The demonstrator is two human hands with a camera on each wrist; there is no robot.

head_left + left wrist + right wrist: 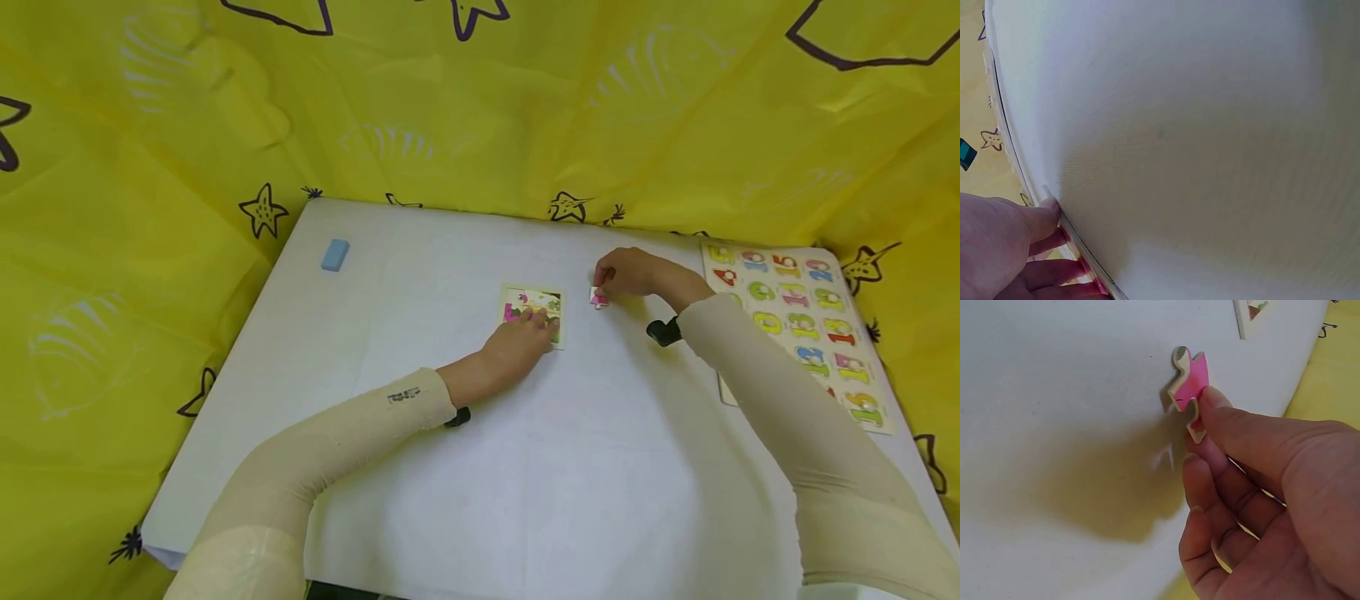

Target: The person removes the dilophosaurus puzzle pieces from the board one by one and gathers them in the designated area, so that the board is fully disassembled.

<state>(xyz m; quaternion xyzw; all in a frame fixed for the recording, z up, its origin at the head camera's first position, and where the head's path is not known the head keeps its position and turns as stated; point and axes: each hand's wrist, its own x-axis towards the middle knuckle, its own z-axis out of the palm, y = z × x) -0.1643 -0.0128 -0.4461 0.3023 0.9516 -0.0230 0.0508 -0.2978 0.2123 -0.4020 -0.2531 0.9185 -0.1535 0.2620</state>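
Observation:
A small square picture puzzle [512, 295] in a pale frame lies near the middle of the white table. My left hand [517, 346] rests over its lower part, fingers across the picture. In the left wrist view, the thumb of this left hand [1010, 244] touches the frame's near edge. To the right of the puzzle, my right hand [633, 272] pinches a pink jigsaw piece [597, 296] between thumb and fingers. The right wrist view shows this jigsaw piece [1194, 381] tilted just off the table, its knob pointing away from the hand.
A number board [768, 325] with colourful digits lies along the table's right side, partly behind the right sleeve. Toward the far left sits a small blue block [335, 255]. Yellow patterned cloth [450, 108] hangs around the table [420, 267].

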